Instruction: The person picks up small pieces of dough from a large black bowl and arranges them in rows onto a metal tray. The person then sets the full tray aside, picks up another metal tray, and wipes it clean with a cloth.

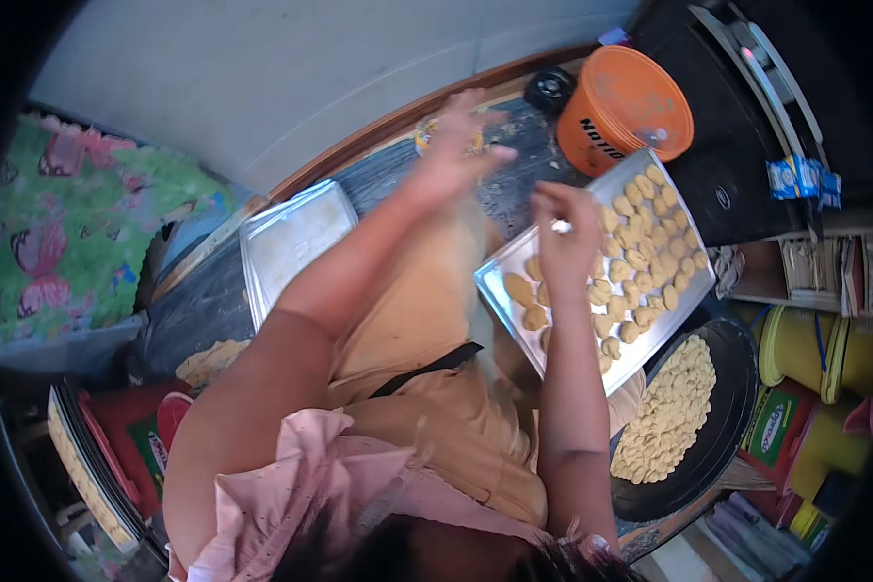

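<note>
My left hand [456,150] is raised over the dark table, its fingers apart and a little blurred, with no object visible in it. Behind it a small yellow patterned item [423,136] is mostly covered. My right hand [566,228] hovers at the left side of a shiny metal baking tray [495,272], fingers curled together. Whether it holds anything is hidden; a small bright white spot shows on it. Rows of light brown dough pieces [640,257] lie on the tray, which tilts in view and is partly covered by my right forearm.
A black basin [742,388] heaped with small dough pieces [674,417] stands right of the tray. Beyond the tray is an orange bucket [626,102] beside a black round object [550,89]. Metal trays [306,238] lie at left. Yellow tubs [795,349] stand far right.
</note>
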### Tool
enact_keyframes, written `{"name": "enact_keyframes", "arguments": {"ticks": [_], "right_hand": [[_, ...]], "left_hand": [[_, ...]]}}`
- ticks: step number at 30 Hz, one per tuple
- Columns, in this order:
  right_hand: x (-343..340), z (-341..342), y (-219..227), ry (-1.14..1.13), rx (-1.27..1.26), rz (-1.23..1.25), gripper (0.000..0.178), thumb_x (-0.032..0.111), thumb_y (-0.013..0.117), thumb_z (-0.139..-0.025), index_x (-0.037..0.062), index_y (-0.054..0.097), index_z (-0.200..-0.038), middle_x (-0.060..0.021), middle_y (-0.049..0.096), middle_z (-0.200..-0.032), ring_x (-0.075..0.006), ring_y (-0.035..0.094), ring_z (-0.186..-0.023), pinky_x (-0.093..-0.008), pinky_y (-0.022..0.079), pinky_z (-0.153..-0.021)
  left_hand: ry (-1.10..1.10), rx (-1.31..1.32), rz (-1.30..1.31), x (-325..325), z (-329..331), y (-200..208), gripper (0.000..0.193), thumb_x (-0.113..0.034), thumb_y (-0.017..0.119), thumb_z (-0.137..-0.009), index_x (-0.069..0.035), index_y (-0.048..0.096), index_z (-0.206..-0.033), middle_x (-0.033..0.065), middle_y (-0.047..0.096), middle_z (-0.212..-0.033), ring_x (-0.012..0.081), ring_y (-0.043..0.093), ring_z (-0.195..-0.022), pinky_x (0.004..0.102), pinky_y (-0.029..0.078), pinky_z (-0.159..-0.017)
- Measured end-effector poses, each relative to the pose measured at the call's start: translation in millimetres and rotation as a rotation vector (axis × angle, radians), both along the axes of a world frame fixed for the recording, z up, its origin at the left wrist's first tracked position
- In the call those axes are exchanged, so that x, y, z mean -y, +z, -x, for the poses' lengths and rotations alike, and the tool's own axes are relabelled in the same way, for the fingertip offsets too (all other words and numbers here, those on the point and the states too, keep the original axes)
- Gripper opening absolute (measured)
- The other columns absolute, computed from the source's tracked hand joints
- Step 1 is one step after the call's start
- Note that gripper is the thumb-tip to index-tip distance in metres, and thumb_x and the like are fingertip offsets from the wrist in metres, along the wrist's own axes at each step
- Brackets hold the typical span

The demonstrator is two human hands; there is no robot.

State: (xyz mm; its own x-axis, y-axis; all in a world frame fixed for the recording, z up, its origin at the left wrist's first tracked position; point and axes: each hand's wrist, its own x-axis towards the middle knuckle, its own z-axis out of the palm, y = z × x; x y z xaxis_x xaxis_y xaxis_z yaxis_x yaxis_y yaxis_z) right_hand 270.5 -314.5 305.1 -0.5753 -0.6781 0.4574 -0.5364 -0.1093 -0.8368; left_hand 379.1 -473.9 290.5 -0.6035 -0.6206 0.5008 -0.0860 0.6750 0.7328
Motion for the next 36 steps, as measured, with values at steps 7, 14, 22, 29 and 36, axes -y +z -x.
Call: {"name": "enact_keyframes", "arguments": {"ticks": [7, 14, 22, 29, 36], "right_hand": [[117.9, -168.6, -45.3, 0.705, -0.291, -0.479, 0.060, 0.025, 0.072, -0.077, 0.0131, 0.050, -0.132, -0.0216, 0.036, -0.143, -0.0367, 0.043, -0.127, -0.0447, 0.036, -0.104], [134.0, -188.3, -63.5, 0.893, -0.242, -0.759, 0.049, 0.033, 0.067, -0.081, 0.0106, 0.057, -0.123, -0.0157, 0.055, -0.125, -0.0350, 0.053, -0.114, -0.0426, 0.043, -0.097], [137.5, -189.0, -62.9, 0.901, -0.140, -0.706, 0.046, 0.033, 0.064, -0.083, 0.0092, 0.057, -0.122, -0.0187, 0.057, -0.119, -0.0364, 0.054, -0.112, -0.0425, 0.043, -0.095], [138.0, -177.9, -68.8, 0.871, -0.094, -0.743, 0.046, 0.034, 0.064, -0.083, 0.0090, 0.057, -0.122, -0.0184, 0.056, -0.121, -0.0356, 0.054, -0.112, -0.0420, 0.043, -0.095], [137.4, -167.8, -75.2, 0.798, -0.018, -0.629, 0.044, 0.033, 0.067, -0.082, 0.0067, 0.060, -0.117, -0.0184, 0.060, -0.116, -0.0329, 0.061, -0.103, -0.0402, 0.048, -0.090]], "left_hand": [[0.840, 0.669, -0.682, 77.9, -362.4, -303.1, 0.056, -0.040, 0.063, -0.080, 0.006, 0.061, -0.113, 0.0272, 0.060, -0.117, 0.0392, 0.056, -0.112, 0.0419, 0.043, -0.095], [1.286, 1.008, -1.247, -62.4, -449.6, -418.1, 0.075, -0.048, 0.064, -0.076, 0.000, 0.045, -0.131, 0.0234, 0.046, -0.133, 0.0381, 0.050, -0.120, 0.0457, 0.038, -0.103], [1.516, 0.885, -1.003, -80.5, -432.0, -346.2, 0.067, -0.034, 0.074, -0.069, 0.000, 0.046, -0.119, 0.0228, 0.049, -0.123, 0.0395, 0.053, -0.112, 0.0459, 0.045, -0.095], [1.456, 0.818, -1.007, -65.3, -389.2, -351.4, 0.071, -0.039, 0.076, -0.067, 0.001, 0.049, -0.119, 0.0230, 0.055, -0.118, 0.0397, 0.055, -0.109, 0.0470, 0.045, -0.096], [1.079, 0.178, -1.136, -54.0, -427.8, -327.2, 0.049, -0.039, 0.056, -0.092, 0.007, 0.055, -0.109, 0.0155, 0.063, -0.096, 0.0240, 0.058, -0.083, 0.0375, 0.047, -0.075]]}}
